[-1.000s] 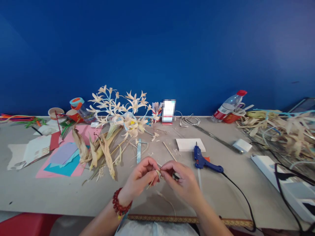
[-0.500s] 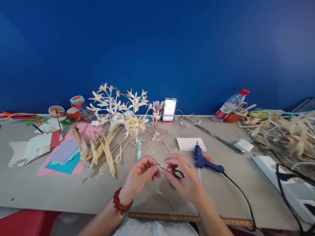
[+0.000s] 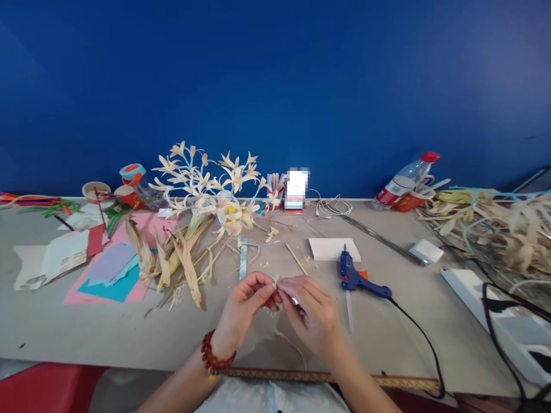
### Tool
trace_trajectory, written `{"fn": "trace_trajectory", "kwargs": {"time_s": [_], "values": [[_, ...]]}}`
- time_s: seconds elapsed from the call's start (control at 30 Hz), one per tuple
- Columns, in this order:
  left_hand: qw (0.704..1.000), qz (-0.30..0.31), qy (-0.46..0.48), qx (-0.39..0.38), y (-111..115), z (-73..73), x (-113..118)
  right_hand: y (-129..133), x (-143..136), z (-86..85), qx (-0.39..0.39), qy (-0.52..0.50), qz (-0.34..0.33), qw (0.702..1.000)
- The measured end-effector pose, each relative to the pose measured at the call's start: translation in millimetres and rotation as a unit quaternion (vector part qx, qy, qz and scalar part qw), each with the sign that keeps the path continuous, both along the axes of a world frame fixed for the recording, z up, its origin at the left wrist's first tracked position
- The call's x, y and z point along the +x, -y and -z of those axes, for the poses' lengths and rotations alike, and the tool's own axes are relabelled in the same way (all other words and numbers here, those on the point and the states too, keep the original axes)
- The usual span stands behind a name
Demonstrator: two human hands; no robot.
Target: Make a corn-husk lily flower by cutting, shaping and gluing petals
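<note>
Head view: a small pale husk-like piece (image 3: 275,284), probably light, dry and easily torn, and so best taken gently by its ends, sits pinched between the narrowed fingers of the left hand (image 3: 252,298) and right hand (image 3: 313,307), which converge over the table (image 3: 150,338) beneath.

Pale piece (image 3: 275,284) mostly out of sight, upright screen (image 3: 295,186) a blur.
</note>
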State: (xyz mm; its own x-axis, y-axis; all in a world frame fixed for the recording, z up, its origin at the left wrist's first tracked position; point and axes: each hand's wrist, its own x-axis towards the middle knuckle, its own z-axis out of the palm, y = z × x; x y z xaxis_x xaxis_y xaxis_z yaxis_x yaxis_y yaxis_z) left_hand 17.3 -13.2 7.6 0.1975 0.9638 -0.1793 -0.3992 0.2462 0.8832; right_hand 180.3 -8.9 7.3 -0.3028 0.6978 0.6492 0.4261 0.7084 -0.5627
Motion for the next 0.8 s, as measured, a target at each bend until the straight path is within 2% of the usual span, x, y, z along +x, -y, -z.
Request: {"fn": "trace_trajectory", "kwargs": {"time_s": [0.17, 0.33, 0.47, 0.63, 0.8], "values": [[0.997, -0.039, -0.059, 0.043, 0.4, 4.2, 0.2, 2.7, 2.2, -4.4, 0.009, -0.001, 0.001, 1.000], [0.999, -0.017, -0.015, 0.030, 1.8, 6.6, 1.3, -0.6, -1.6, -4.0, -0.016, -0.026, -0.013, 0.999], [1.000, -0.017, 0.004, 0.023, 3.2, 5.2, 0.9, -0.1, -2.8, -0.5, -0.068, -0.075, 0.005, 0.995], [0.999, -0.006, 0.011, 0.038, 2.7, 1.3, -0.1, -1.0, 0.4, -3.3, -0.146, -0.108, -0.005, 0.983], [0.998, 0.007, 0.016, 0.057, 2.1, 0.8, -1.7, -3.9, 3.1, -7.0, -0.150, -0.107, -0.034, 0.982]]}}
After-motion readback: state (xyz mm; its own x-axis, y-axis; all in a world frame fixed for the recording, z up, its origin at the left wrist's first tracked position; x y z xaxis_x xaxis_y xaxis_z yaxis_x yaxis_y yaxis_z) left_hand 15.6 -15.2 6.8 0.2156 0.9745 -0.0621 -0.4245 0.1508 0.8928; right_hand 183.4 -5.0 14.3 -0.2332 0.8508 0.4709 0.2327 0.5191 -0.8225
